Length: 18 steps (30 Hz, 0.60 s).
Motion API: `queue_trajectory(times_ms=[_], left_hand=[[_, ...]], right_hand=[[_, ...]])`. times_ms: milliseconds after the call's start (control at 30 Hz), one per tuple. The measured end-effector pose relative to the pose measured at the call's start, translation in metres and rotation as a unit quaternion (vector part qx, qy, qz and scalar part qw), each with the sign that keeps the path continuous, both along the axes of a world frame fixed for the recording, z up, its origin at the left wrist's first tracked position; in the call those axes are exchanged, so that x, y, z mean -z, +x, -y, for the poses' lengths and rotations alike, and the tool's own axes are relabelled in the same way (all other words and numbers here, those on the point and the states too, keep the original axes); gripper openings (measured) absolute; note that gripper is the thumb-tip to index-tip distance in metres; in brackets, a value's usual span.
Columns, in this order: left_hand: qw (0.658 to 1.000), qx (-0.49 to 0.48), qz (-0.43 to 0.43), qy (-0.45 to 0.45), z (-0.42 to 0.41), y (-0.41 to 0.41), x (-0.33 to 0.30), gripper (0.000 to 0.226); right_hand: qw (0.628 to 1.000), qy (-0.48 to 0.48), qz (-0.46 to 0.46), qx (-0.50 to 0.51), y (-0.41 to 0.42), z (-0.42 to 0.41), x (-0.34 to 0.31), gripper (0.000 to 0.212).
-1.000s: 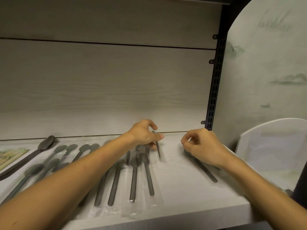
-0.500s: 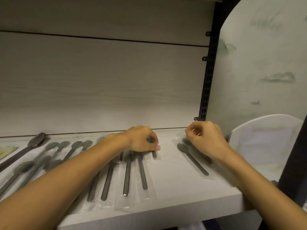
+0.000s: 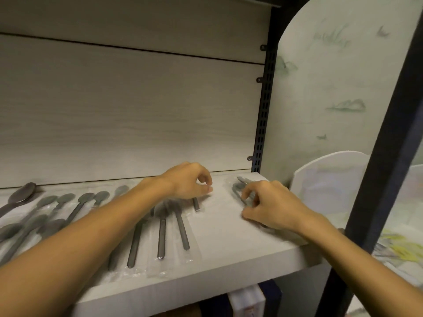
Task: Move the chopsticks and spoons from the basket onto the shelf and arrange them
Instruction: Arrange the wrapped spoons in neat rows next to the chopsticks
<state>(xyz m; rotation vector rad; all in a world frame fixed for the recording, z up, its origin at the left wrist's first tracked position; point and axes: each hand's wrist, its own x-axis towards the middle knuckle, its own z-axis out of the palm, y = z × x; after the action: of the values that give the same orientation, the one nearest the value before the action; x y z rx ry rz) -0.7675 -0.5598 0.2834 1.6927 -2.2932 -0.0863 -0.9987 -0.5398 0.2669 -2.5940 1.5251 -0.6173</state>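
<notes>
The spoons [image 3: 161,234] lie in clear plastic sleeves on the shelf [image 3: 231,245], handles toward the front edge and bowls toward the back wall [image 3: 128,115]. They form a row that runs from the middle of the shelf out to its left end, where a larger dark spoon [image 3: 21,195] rests close to the back wall. One short wrapped piece [image 3: 196,204] sits just right of the row, partly under the left hand [image 3: 187,181].

The left hand hovers over the bowl ends of the row's right-most spoons. Its fingers are curled, thumb and forefinger tips drawn close together; whether they pinch a sleeve cannot be told from this view.

Further right on the shelf, apart from the row, two wrapped spoons [image 3: 240,187] lie near the back corner. The right hand [image 3: 272,204] rests over their handles with fingers bent downward and slightly spread, fingertips touching the sleeve; a firm grip cannot be confirmed.

At the shelf's right end a black slotted rail [image 3: 263,110] rises along the back wall, beside a pale arched panel [image 3: 332,88] with faint green markings. A white rounded divider [image 3: 327,179] stands right of the shelf, behind a dark post [image 3: 389,138].
</notes>
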Motion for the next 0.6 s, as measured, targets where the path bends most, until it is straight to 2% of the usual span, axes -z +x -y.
queue_trajectory(times_ms=[133, 267, 367, 467, 600], left_hand=[[1.0, -0.002, -0.001, -0.002, 0.0, -0.009, -0.005, 0.021], [1.0, 0.014, 0.02, 0.009, 0.004, -0.031, -0.005, 0.024], [0.998, 0.051, 0.031, 0.015, 0.006, -0.054, -0.002, 0.026], [0.989, 0.138, 0.044, 0.02, 0.006, -0.074, 0.004, 0.034], [0.982, 0.186, 0.038, 0.003, 0.004, -0.082, 0.009, 0.024]], right_hand=[[0.997, 0.012, 0.07, 0.034, -0.014, -0.003, -0.006, 0.023], [0.989, -0.019, 0.13, 0.066, -0.037, -0.006, -0.008, 0.026], [0.988, -0.028, 0.133, 0.068, -0.048, -0.01, -0.009, 0.027], [0.989, -0.042, 0.122, 0.07, -0.055, -0.012, -0.009, 0.027], [0.988, -0.046, 0.124, 0.074, -0.059, -0.013, -0.008, 0.026]])
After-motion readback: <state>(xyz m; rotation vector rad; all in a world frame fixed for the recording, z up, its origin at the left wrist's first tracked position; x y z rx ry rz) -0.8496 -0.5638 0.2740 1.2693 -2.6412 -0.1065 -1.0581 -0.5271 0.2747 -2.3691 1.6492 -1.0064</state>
